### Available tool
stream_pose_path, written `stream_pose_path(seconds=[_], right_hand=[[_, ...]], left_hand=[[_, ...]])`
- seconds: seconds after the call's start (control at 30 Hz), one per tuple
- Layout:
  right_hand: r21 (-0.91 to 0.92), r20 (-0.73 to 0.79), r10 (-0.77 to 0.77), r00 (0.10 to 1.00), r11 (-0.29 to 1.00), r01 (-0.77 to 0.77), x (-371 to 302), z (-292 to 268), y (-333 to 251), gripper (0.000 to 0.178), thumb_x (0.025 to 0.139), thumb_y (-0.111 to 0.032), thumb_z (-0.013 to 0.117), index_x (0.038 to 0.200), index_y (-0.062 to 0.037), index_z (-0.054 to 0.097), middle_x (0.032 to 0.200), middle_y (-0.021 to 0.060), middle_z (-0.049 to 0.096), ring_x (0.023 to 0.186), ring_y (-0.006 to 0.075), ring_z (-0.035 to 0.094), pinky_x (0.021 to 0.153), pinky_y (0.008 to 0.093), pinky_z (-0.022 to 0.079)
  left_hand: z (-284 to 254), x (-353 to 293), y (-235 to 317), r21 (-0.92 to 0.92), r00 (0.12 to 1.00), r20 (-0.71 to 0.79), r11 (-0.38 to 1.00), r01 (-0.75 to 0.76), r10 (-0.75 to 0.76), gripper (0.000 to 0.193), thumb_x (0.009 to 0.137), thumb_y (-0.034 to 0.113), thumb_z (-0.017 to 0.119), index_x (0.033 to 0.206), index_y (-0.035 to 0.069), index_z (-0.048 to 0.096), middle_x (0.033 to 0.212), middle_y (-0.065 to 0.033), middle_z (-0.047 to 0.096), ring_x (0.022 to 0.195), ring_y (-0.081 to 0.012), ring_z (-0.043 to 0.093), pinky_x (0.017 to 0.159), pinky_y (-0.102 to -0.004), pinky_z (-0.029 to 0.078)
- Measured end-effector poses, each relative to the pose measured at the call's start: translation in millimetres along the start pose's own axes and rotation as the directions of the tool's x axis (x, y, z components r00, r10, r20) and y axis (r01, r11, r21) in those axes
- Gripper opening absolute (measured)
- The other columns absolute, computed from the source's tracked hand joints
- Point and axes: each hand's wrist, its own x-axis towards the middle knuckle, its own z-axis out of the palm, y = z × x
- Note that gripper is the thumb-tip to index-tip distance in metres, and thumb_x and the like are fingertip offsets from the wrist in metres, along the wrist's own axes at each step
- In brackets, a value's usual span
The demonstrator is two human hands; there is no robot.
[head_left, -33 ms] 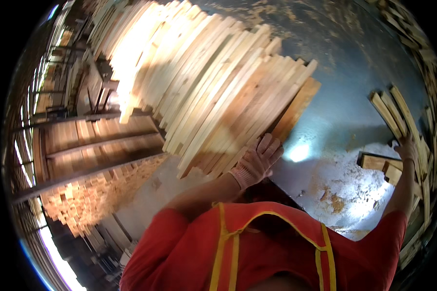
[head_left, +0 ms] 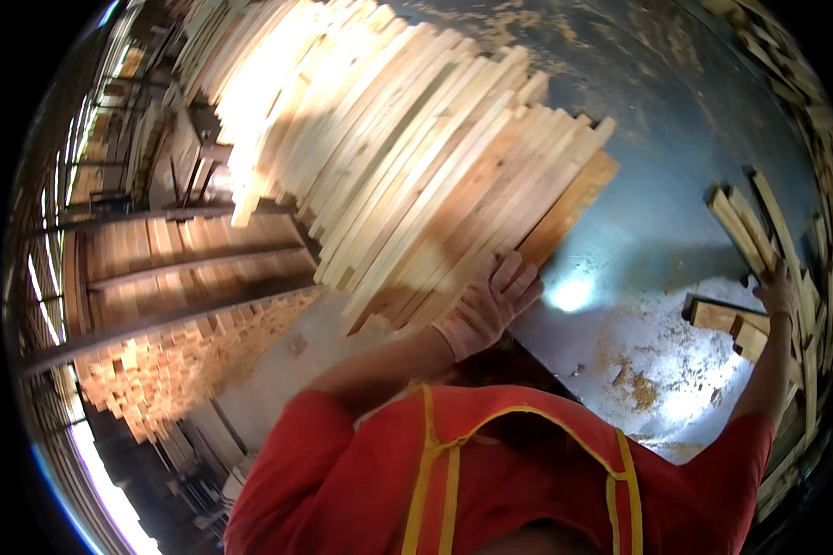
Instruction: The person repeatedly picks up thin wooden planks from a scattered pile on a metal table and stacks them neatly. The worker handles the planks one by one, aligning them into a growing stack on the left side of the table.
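Pale wooden strips (head_left: 426, 194) lie side by side in a wide layer on the dark metal tabletop (head_left: 639, 231). At the layer's right edge is a darker orange-brown board (head_left: 569, 211). My left hand (head_left: 492, 303), in a knitted work glove, rests on the near ends of the strips and this board, fingers extended. Far to the right, my right hand (head_left: 776, 291) is at the near ends of a few narrow wooden strips (head_left: 742, 225) that fan away from it. Its fingers appear closed around them, though partly hidden. Short wooden blocks (head_left: 727, 317) lie just left of my right wrist.
Thin offcuts (head_left: 828, 268) are heaped along the right edge. Below the tabletop on the left stands a stack of sawn timber (head_left: 185, 370), with dark bars (head_left: 167, 338) across it. Sawdust (head_left: 643, 388) and a bright light reflection mark the tabletop near me.
The whole view has shifted slightly. My left hand stays on the strip ends and my right hand stays at the narrow strips, with little visible movement.
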Motion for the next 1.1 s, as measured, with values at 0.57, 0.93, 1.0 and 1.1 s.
stream_pose_path(seconds=[0.57,0.93,1.0,1.1], right_hand=[[-0.197,0.072,-0.722,0.688,0.666,0.719,-291.5,8.5,-130.3,0.091,0.067,-0.045,0.097,0.145,-0.0146,0.061,0.126,0.0137,0.07,0.123,0.0392,0.064,0.106,0.0527,0.049],[0.042,0.138,-0.878,0.459,0.469,0.882,-348.9,-24.9,-246.0,0.067,0.097,-0.017,0.069,0.162,-0.014,0.051,0.129,0.0186,0.074,0.117,0.0353,0.073,0.104,0.0511,0.057],[0.193,-0.232,-0.839,0.491,0.455,0.869,-311.1,1.3,-238.5,0.073,0.092,-0.021,0.073,0.162,-0.0139,0.051,0.134,0.0179,0.073,0.122,0.0356,0.072,0.105,0.0479,0.057],[0.531,-0.146,-0.466,0.873,0.708,0.467,-236.0,-56.8,-164.2,0.054,0.088,-0.038,0.074,0.138,-0.017,0.072,0.124,0.017,0.078,0.108,0.0352,0.077,0.093,0.0441,0.062]], left_hand=[[11.2,-50.4,-71.5,-0.344,0.923,-0.348,0.938,0.037,-0.164,0.049,0.1,0.018,0.054,0.148,0.017,0.064,0.152,-0.0144,0.059,0.149,-0.0334,0.048,0.122,-0.0518,0.036],[-65.0,-8.7,9.8,-0.348,0.962,-0.236,0.913,-0.213,0.135,0.09,0.092,0.054,0.074,0.165,0.011,0.043,0.163,-0.0185,0.046,0.149,-0.0398,0.045,0.119,-0.053,0.038],[-77.9,14.1,41.9,-0.355,0.985,0.05,0.925,-0.138,0.166,0.104,0.088,0.056,0.079,0.17,0.012,0.033,0.164,-0.02,0.045,0.147,-0.0405,0.047,0.118,-0.0528,0.039],[-52.2,25.3,68.9,-0.231,0.954,0.293,0.973,0.008,0.062,0.118,0.083,0.052,0.087,0.174,0.015,0.022,0.159,-0.0195,0.051,0.134,-0.0394,0.059,0.106,-0.0485,0.05]])
